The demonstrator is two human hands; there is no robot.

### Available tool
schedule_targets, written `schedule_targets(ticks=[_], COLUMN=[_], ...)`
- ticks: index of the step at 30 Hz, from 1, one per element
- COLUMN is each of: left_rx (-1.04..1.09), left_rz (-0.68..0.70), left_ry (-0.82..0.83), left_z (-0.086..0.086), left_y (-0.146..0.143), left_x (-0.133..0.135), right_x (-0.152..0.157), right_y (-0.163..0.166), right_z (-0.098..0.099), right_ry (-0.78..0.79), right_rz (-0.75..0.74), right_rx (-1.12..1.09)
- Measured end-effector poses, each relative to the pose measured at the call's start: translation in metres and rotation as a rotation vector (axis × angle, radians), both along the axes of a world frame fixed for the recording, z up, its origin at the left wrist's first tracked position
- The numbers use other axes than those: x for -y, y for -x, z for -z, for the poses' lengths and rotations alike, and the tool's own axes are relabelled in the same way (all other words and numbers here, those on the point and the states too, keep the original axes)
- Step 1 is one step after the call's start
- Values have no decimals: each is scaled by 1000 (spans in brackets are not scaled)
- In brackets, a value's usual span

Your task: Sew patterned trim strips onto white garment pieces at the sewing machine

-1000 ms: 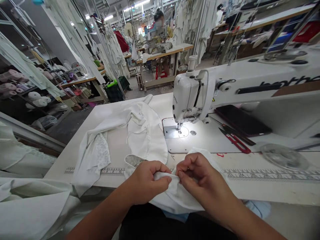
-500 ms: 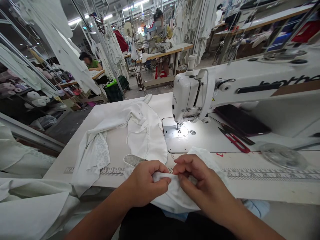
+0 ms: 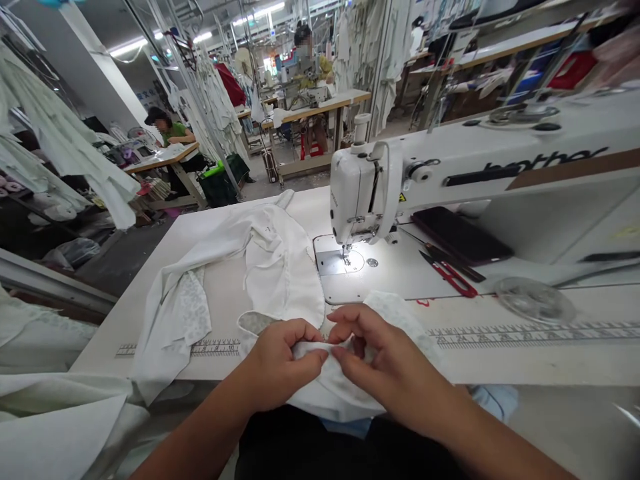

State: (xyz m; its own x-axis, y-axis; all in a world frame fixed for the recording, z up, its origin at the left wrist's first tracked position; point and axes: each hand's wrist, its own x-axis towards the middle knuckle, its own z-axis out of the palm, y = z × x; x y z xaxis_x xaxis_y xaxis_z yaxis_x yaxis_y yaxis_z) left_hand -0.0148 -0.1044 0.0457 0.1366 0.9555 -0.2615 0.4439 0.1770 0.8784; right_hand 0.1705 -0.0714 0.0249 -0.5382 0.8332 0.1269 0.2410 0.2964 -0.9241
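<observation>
My left hand (image 3: 280,363) and my right hand (image 3: 383,360) are both closed on a fold of a white fabric piece (image 3: 325,393) at the near edge of the sewing table (image 3: 525,360). The fingertips of the two hands meet over the same fold. The fabric hangs down toward my lap. Just beyond my hands stands a white sewing machine (image 3: 450,180), its needle (image 3: 344,252) lit over the metal plate. A larger white garment (image 3: 265,267) lies spread on the table to the left of the needle.
Red thread snips (image 3: 450,273) and a dark phone (image 3: 460,235) lie under the machine arm. A clear disc (image 3: 535,300) sits to the right. More white cloth (image 3: 60,420) is heaped at lower left. Other people sit at tables behind.
My hands keep hold of the fold, and the right hand's fingers have shifted slightly along it. The camera has turned a little to the right.
</observation>
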Motion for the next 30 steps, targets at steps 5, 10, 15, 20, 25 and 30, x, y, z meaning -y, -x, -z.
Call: schedule_targets(ticks=[5,10,15,20,25,30], left_rx=[-5,21,-8,-93,-221,-396], left_rz=[11,-5,5,8,38,90], left_ry=[-25,7,-36,-122,-684,-1174], left_z=[4,4,6,6,13,25], left_y=[-2,-3,-5,-1,0,-4], left_x=[1,0,0,3,3,3], right_x=[2,1,2,-1,-4,6], right_y=[4,3,3,-5,-11,-18], right_z=[1,3,4,3,3,15], right_ry=[64,158,151,-48,-614,-1016], right_rz=[25,32,14,-22,-31,47], right_rx=[-52,-113,-126,-33,110,233])
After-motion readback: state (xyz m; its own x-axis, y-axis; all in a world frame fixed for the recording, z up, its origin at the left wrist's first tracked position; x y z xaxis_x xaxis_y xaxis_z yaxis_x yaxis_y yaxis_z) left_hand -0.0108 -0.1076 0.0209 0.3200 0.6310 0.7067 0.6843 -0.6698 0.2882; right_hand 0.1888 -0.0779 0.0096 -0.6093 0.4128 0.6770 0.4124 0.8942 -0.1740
